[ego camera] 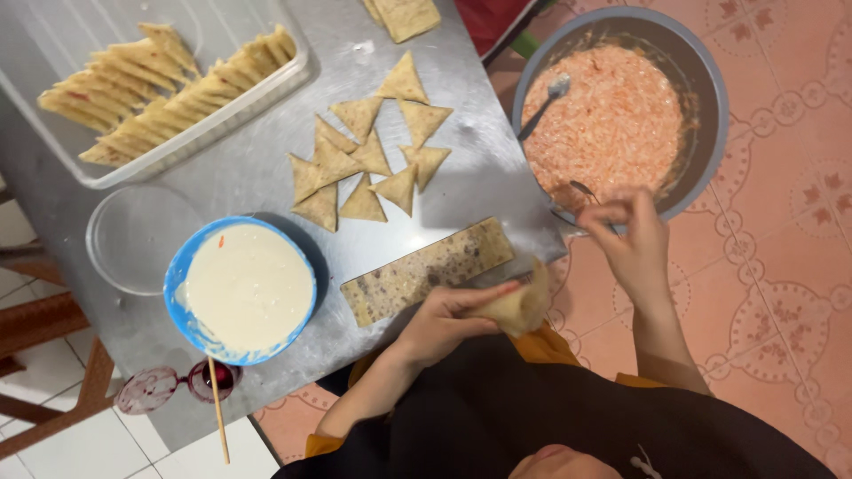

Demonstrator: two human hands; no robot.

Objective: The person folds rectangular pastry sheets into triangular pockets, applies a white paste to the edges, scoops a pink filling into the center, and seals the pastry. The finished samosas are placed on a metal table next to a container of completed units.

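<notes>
Dull grey sheet-metal desk (266, 168) fills upper left & centre of frame, w/ soft glare patches from overhead light. Right side: salmon-pink floor tiles w/ white round floral pattern (781, 266). Bottom left: plain white floor tiles (53, 443), crossed by brown wooden furniture legs (40, 324) at left edge.

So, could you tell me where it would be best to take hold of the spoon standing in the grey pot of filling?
Probably by the dark handle, coming from the table side. It slants up out of the orange filling toward the grey pot's rim, while the bowl end sits in the mix.
</notes>
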